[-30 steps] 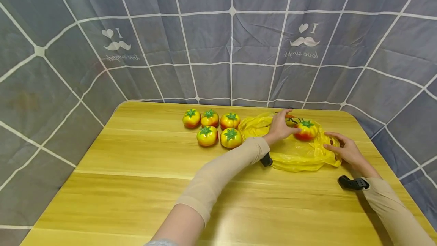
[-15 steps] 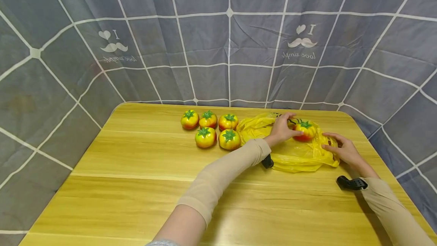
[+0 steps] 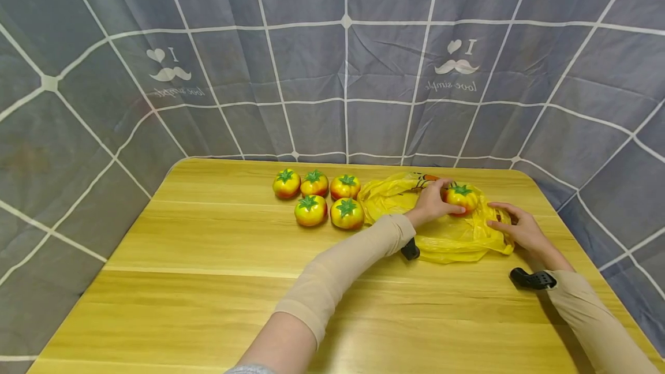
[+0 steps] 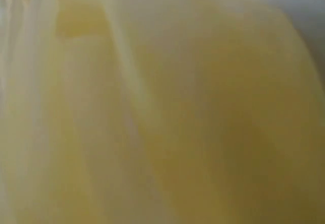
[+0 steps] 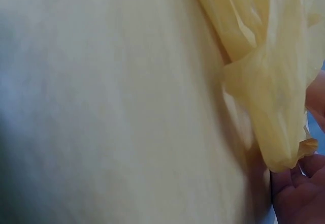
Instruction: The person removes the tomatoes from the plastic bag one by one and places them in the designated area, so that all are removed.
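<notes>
In the head view a yellow plastic bag [image 3: 447, 250] lies spread on the right part of the table, its mouth facing up. My left hand [image 3: 432, 202] reaches into it and grips a red-and-yellow tomato [image 3: 462, 199] with a green leafy top, thumb in front and fingers behind. At the bag's right side, my right hand [image 3: 525, 228] holds the edge between thumb and fingers. The right wrist view has the crumpled bag [image 5: 274, 97] hanging over the fingers [image 5: 304, 188]. Blurred yellow film of the bag [image 4: 152, 107] fills the left wrist view.
Left of the bag, several similar tomatoes [image 3: 310, 211] sit in two rows on the wooden table [image 3: 208, 293]. The nearest tomato [image 3: 347, 213] sits right at the bag's left edge. A grey checked curtain [image 3: 306, 62] hangs behind and at both sides.
My left hand has moved slightly right, its thumb now farther across the front of the tomato. The right hand stays at the bag's edge. The whole view has shifted a little.
</notes>
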`<state>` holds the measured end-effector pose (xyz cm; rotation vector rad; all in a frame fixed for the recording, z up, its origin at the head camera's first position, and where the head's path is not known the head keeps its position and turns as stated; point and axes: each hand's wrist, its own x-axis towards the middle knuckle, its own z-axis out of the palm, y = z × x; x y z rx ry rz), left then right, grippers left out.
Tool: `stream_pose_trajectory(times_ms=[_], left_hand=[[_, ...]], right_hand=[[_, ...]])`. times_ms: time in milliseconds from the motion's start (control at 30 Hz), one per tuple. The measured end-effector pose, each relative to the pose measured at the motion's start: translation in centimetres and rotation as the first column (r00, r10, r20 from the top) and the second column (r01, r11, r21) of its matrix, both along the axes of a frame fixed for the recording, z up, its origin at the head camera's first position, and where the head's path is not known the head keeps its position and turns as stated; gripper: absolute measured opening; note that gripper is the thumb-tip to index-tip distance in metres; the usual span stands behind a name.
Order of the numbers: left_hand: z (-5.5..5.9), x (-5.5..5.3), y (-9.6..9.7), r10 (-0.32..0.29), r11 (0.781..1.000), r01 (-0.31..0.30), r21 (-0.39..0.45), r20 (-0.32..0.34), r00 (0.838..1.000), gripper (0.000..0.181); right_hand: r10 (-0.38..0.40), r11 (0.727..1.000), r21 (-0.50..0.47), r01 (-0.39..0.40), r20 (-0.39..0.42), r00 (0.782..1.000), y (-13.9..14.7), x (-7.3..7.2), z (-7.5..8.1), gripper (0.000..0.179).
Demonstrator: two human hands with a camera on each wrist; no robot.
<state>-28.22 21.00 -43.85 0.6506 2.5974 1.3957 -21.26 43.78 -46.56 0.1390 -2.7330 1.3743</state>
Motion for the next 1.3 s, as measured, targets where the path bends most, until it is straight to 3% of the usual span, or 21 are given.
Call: stream_pose_trajectory(times_ms=[100, 200, 367, 500, 1067, 1300], left_hand=[[-0.1, 0.2, 0.2, 0.005, 1.0, -0.006, 0.023, 0.047, 0.999, 0.071], [-0.1, 0.5, 0.5, 0.024, 0.999, -0.025, 0.022, 0.05, 0.998, 0.072], [-0.2, 0.7, 0.7, 0.055, 0.997, -0.055, -0.052, 0.005, 0.998, 0.073], [-0.3, 0.8, 0.8, 0.046, 0.996, -0.046, -0.079, -0.001, 0.999, 0.072], [-0.2, 2.0, 0.8, 0.071, 0.997, -0.07, -0.032, 0.036, 0.997, 0.065], [0.3, 2.7, 0.5, 0.099, 0.995, -0.098, -0.02, 0.015, 0.995, 0.063]], right_hand=[[-0.002, 1.0, 0.017, 0.002, -0.009, 1.0, -0.1, 0.0, 0.1, 0.05], [-0.004, 1.0, 0.017, 0.004, -0.01, 1.0, -0.2, 0.0, 0.1, 0.051], [0.001, 1.0, 0.022, 0.0, -0.023, 1.0, -0.3, 0.0, 0.0, 0.051], [-0.005, 0.997, 0.071, 0.008, -0.051, 0.999, -0.2, 0.0, -0.1, 0.052], [-0.012, 0.994, 0.107, 0.017, -0.048, 0.999, 0.0, -0.1, -0.3, 0.049], [-0.009, 0.993, 0.115, 0.016, -0.062, 0.998, 0.1, 0.0, -0.3, 0.049]])
